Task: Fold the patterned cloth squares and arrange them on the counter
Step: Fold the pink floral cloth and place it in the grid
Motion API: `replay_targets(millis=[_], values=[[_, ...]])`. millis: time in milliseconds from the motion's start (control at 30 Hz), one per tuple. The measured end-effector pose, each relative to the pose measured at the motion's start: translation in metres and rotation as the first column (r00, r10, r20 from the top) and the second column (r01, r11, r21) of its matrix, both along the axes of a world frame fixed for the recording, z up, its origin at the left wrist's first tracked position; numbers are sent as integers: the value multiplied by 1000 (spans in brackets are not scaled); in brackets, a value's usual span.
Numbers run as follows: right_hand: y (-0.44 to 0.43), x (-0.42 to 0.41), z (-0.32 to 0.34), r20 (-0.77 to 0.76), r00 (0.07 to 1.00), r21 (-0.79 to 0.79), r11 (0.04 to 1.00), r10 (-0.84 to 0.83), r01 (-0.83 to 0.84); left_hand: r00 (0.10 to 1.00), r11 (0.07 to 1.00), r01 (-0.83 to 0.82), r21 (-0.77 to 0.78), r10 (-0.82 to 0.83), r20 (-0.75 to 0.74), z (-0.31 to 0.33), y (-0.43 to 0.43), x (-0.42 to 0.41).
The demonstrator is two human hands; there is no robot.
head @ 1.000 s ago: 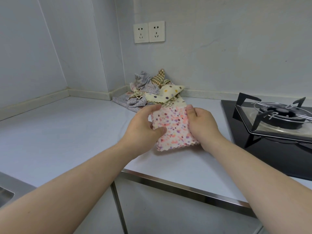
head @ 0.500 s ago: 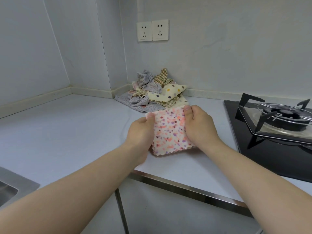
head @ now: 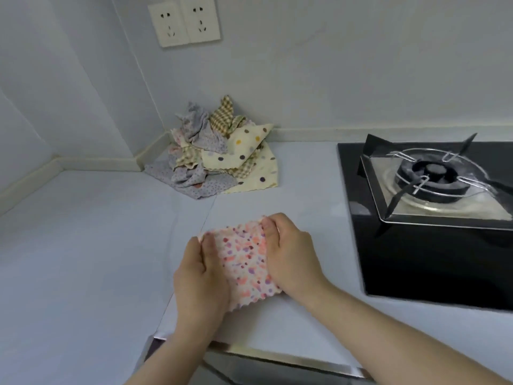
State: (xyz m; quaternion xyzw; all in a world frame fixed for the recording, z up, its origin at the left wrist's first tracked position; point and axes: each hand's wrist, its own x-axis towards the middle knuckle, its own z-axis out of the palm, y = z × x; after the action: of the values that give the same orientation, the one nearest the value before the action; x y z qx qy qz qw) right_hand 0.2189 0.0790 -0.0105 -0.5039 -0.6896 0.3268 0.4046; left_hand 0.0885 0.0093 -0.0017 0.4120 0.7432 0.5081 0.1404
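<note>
We note the spotted cloth at lower centre of the frame, over the desk near its front edge. It is pink-white with orange and purple dots and a zigzag hem. We cannot tell whether it lies on the desk or sits just above it.

Left hand: curled round the cloth's left edge, thumb on top.
Right hand: curled over the right edge, fingertips pinching the far corner.

We record a pile of unfolded cloths at upper centre, in the desk's corner against the wall, well apart from the hands. A black hob fills the right of the frame. Two sockets are on the wall at the top.
</note>
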Motion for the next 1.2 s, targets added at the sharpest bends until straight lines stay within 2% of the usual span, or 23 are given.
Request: replay_targets(millis=[133, 200, 267, 433, 533, 667, 833, 1000, 1200], values=[[-11, 7, 35, -2, 996, -208, 974, -88, 86, 995, 986, 57, -157, -44, 84, 40, 8, 9], [-23, 21, 67, -12, 985, -237, 957, -173, 166, 983, 967, 137, -216, -107, 147, 75, 7, 21], [-35, 41, 101, -19, 962, -243, 935, -272, 260, 970, 941, 231, -245, -203, 136, 117, 4, 36], [-55, 99, 200, -76, 873, -188, 867, -481, 461, 881, 868, 473, -148, -464, 96, 217, 13, 88], [-75, 141, 241, -76, 786, -123, 788, -614, 604, 801, 794, 599, -101, -593, 84, 249, 18, 129], [-107, 205, 259, -77, 632, -139, 636, -772, 760, 642, 643, 764, -51, -753, 143, 263, 11, 197], [-144, 273, 269, -33, 489, -158, 488, -872, 859, 511, 509, 859, -60, -841, 178, 267, -4, 276], [-170, 342, 278, -37, 405, -168, 405, -914, 899, 425, 422, 905, -49, -897, 125, 273, -14, 352], [-183, 460, 272, -30, 377, -154, 377, -926, 913, 356, 352, 934, -55, -925, 131, 265, -21, 469]])
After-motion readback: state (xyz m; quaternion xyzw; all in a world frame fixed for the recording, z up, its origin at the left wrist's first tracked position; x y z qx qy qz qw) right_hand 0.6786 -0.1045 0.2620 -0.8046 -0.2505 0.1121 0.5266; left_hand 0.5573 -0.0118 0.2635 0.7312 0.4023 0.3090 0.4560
